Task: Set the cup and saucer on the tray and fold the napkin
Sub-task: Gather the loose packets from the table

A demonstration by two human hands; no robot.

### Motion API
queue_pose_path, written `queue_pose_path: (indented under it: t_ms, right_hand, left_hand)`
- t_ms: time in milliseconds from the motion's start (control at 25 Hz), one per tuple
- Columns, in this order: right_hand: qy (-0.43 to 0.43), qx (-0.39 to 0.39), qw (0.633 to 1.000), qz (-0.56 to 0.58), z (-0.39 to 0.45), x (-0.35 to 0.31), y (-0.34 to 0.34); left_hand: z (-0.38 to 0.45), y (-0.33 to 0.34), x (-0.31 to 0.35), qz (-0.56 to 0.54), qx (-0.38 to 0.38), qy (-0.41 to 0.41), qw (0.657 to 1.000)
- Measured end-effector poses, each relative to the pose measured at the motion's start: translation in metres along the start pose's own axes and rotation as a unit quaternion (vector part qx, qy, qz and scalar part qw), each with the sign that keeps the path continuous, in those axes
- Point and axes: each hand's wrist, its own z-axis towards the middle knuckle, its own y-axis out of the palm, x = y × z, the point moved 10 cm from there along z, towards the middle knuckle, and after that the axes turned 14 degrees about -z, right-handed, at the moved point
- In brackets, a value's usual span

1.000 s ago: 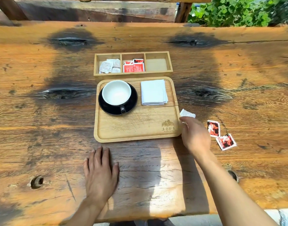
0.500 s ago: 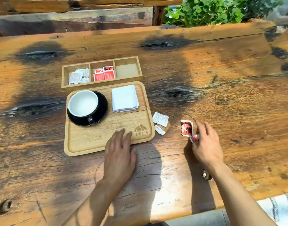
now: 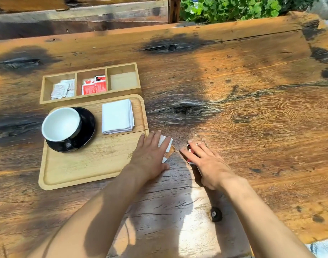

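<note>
The left hand (image 3: 150, 157) lies palm down at the tray's near right corner, fingers spread flat over a white and tan packet (image 3: 167, 150) on the table – pressing on it rather than closed around it, as far as can be seen. The right hand (image 3: 207, 162) is also flat and spread, just right of the left, covering a red packet (image 3: 189, 152) whose edge shows under the fingertips; whether any finger curls under it cannot be told.

Next to the left hand sits the wooden tray (image 3: 81, 170) on the rough plank table (image 3: 252, 108). The white cup (image 3: 61, 124) stands upright on its black saucer (image 3: 87, 131) in the tray's far left part, the handle turned toward the person. The white napkin (image 3: 117, 116) lies folded into a neat rectangle on the tray's far right part, just beside the saucer and apart from it.

Touching the tray's far edge is a wooden box (image 3: 122, 67) with three compartments – pale packets (image 3: 62, 89) in the left one, red packets (image 3: 94, 86) in the middle one. Green leaves (image 3: 233, 6) show beyond the table's far edge
</note>
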Motion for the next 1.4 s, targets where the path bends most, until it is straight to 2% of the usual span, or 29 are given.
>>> queue_pose_path:
  t_ms: [120, 280, 440, 600, 880, 1120, 1320, 1400]
  right_hand:
    - [-0.002, -0.028, 1.000, 0.004, 0.004, 0.008, 0.001]
    - [0.030, 0.056, 0.998, 0.011, -0.003, 0.026, -0.015]
    - [0.102, 0.060, 0.992, 0.040, -0.014, 0.046, -0.014]
    - [0.148, 0.081, 0.985, 0.022, -0.026, 0.054, -0.018]
    - [0.166, 0.118, 0.979, 0.012, -0.037, 0.060, -0.020]
    - [0.168, 0.134, 0.977, 0.015, -0.039, 0.060, -0.017]
    - [0.174, 0.132, 0.976, 0.019, -0.041, 0.060, -0.013]
    - [0.182, 0.114, 0.976, 0.028, -0.041, 0.059, -0.010]
  left_hand:
    - [0.002, 0.003, 0.002, 0.018, -0.003, -0.003, 1.000]
    - [-0.002, 0.000, 0.013, -0.004, 0.055, 0.020, 0.998]
    - [-0.007, 0.000, 0.022, -0.011, 0.068, 0.025, 0.997]
    - [-0.014, 0.005, 0.027, -0.037, 0.060, 0.009, 0.998]
    - [-0.019, 0.015, 0.035, -0.100, 0.034, -0.040, 0.994]
    - [-0.021, 0.026, 0.022, -0.140, -0.006, -0.157, 0.978]
    - [-0.030, 0.029, 0.025, -0.133, -0.023, -0.150, 0.979]
    - [-0.034, 0.027, 0.027, -0.171, -0.013, -0.138, 0.975]
